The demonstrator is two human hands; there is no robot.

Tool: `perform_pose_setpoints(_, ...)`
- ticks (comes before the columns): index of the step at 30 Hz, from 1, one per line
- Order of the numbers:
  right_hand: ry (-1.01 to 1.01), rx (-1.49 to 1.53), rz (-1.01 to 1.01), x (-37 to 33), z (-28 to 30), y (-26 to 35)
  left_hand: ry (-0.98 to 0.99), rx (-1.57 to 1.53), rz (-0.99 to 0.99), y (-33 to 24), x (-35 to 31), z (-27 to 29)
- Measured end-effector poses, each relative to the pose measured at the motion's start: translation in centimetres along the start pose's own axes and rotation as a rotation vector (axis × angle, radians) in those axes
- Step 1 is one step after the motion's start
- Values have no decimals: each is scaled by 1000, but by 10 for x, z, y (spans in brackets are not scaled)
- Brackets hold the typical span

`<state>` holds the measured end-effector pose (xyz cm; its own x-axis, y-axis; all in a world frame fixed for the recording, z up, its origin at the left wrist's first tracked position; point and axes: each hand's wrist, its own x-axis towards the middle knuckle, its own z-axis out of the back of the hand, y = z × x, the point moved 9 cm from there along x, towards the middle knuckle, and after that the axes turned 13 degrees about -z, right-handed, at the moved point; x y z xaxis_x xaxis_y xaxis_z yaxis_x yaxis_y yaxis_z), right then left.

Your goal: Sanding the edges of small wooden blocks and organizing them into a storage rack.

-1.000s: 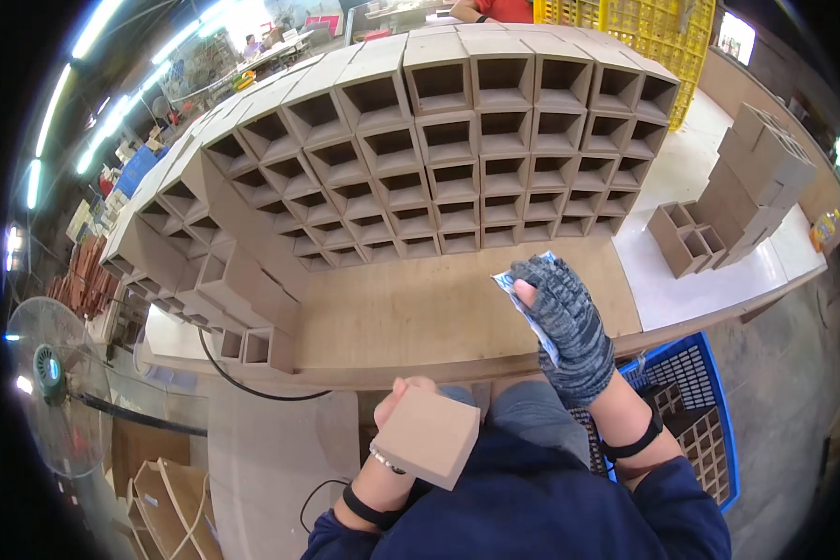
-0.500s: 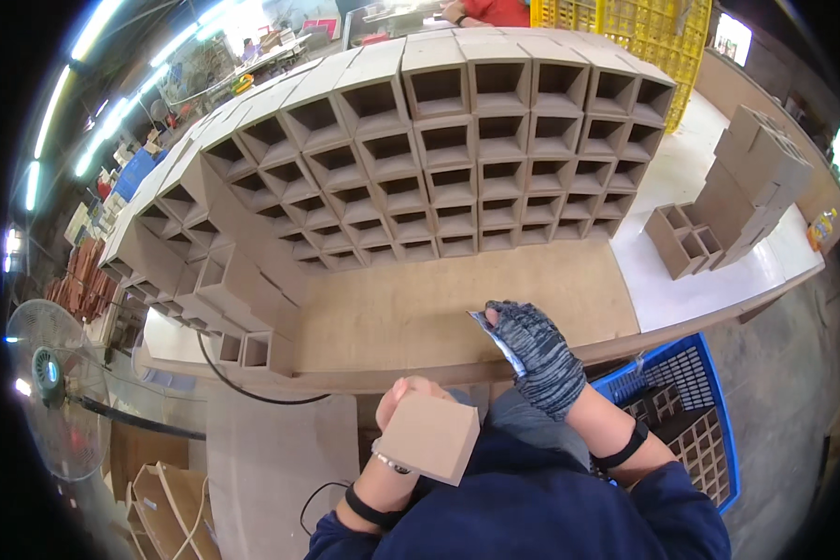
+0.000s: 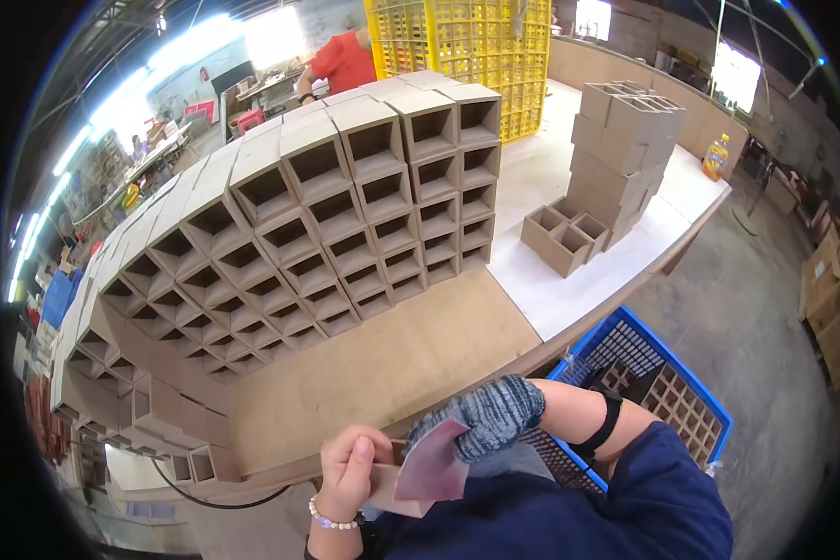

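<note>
Low in the head view, my bare left hand (image 3: 347,467), with a beaded bracelet at the wrist, is closed on a small brown fibreboard box (image 3: 383,483). My right hand (image 3: 502,415), in a grey knitted glove, grips a pinkish sandpaper sheet (image 3: 431,464). The sheet hangs against the box and covers much of it, so I cannot tell how firmly they touch. Both hands are close together in front of my body, at the near edge of the worktable (image 3: 373,378).
A wall of open square boxes (image 3: 331,247) curves across the table. Box units form a stack (image 3: 621,159) at the right, near a bottle (image 3: 715,157). A blue crate (image 3: 667,350) with box grids stands below right. Behind are a yellow crate (image 3: 523,65) and a person in red (image 3: 343,61).
My view has swung to the right. My right hand has brought the sandpaper sheet over to the box in my left hand; they were apart before. The box has been turned.
</note>
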<state>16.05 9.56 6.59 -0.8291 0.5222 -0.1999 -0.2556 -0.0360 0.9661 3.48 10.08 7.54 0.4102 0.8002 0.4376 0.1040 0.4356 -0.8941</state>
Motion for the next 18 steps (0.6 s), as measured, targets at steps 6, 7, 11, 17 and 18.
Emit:
perform_pose_setpoints(6, -439, -184, 41, -56, 79, 11, -418, 166, -178, -15, -12, 53)
perform_pose_setpoints(7, -595, -325, 3, -76, 100, 27, -461, 131, -151, -14, -20, 66)
perform_pose_setpoints(11, -1241, -324, -237, -169, 212, -2, -544, 263, -77, -18, -48, 101)
perform_pose_setpoints(17, -1513, -795, -823, -198, 294, -5, -664, 256, -7, -10, -74, 121)
perform_pose_setpoints(18, -1488, -747, -862, -191, 296, -3, -686, 234, 10, -8, -78, 122)
